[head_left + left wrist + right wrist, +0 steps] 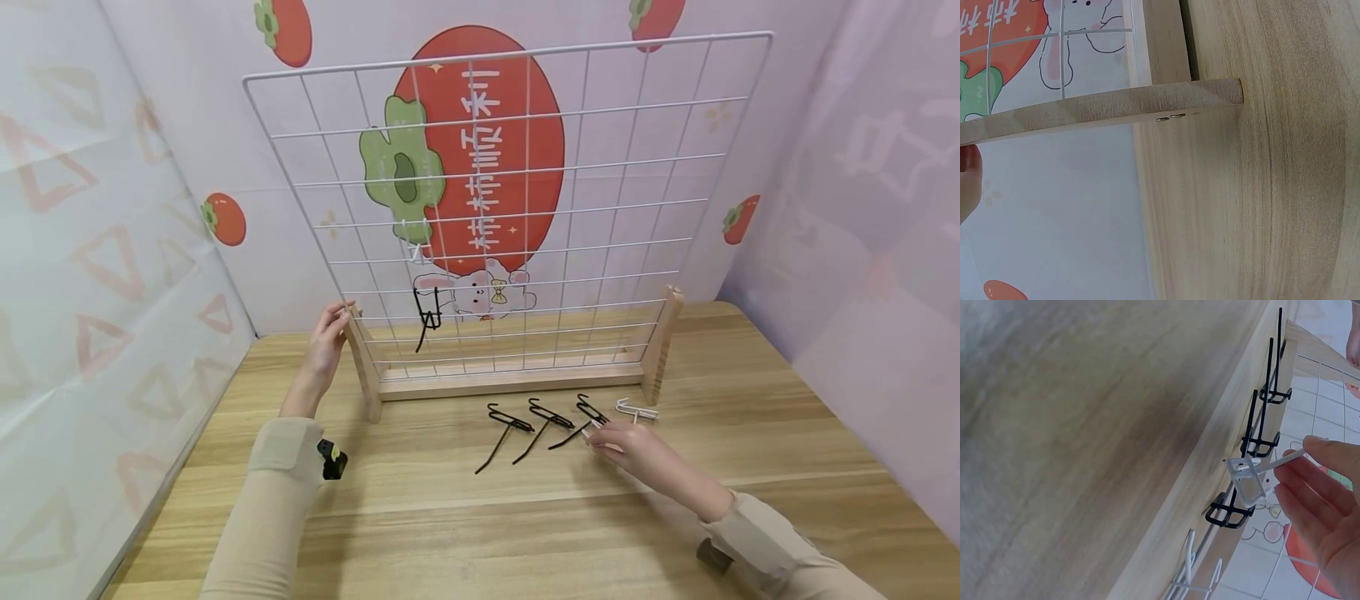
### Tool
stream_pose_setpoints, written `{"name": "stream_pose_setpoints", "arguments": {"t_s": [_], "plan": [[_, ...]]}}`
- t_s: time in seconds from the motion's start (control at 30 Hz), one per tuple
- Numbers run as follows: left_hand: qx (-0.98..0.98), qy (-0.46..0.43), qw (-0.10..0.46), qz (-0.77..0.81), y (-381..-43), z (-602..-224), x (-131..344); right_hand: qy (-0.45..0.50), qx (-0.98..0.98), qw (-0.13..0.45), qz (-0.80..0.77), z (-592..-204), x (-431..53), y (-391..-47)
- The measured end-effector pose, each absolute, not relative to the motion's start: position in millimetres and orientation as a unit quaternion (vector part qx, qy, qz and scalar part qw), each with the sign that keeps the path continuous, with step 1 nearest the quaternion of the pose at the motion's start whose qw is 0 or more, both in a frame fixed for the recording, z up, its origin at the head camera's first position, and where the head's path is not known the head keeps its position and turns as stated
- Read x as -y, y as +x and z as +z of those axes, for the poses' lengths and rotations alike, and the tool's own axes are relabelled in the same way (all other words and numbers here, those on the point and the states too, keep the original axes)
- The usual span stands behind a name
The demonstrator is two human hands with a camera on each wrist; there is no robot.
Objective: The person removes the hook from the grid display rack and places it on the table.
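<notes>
My right hand point(633, 446) pinches a white wire hook point(1282, 464) by its prong between thumb and fingers, just above the table. Its square wire end hangs in front of the black hooks in the right wrist view. Three black hooks point(510, 423) lie in a row on the wood, and a second white hook point(637, 411) lies beyond my right hand. At the far left, my left hand point(326, 337) holds the top of the wooden stand's left upright point(363, 367). The stand carries a white wire grid point(525, 225), on which hang a black hook point(427, 317) and a white hook point(418, 252).
The wood-grain table point(480, 525) reaches toward me from the stand. Its lower crossbar point(510, 383) runs behind the row of hooks. A persimmon-printed cloth point(262, 283) hangs behind the grid, with more cloth point(855, 217) along both sides.
</notes>
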State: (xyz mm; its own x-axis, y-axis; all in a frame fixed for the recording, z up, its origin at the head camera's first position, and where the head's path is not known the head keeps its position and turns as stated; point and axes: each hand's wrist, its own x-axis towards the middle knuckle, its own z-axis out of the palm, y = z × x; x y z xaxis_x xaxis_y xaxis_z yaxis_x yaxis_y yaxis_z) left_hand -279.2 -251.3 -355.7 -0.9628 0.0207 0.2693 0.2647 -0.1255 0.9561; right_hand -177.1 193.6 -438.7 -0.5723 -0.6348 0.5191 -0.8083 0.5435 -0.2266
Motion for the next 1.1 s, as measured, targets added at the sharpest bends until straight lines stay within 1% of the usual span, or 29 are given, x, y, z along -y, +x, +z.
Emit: {"name": "stream_pose_setpoints", "arguments": {"t_s": [0.13, 0.43, 0.87, 1.1], "plan": [[0.655, -0.110, 0.083, -0.743, -279.3, -355.7, 250.9, 0.420, 0.859, 0.184, 0.226, -441.1, -193.5, -178.2], [0.657, -0.109, 0.081, -0.742, -278.7, -355.6, 250.8, 0.422, 0.859, 0.186, 0.222, -441.9, -192.5, -179.2], [0.659, -0.109, 0.082, -0.740, -278.6, -356.0, 251.5, 0.427, 0.858, 0.140, 0.248, -444.0, -186.9, -178.8], [0.660, -0.106, 0.082, -0.739, -278.3, -355.5, 251.4, 0.439, 0.850, 0.151, 0.247, -446.7, -184.2, -179.9]]}}
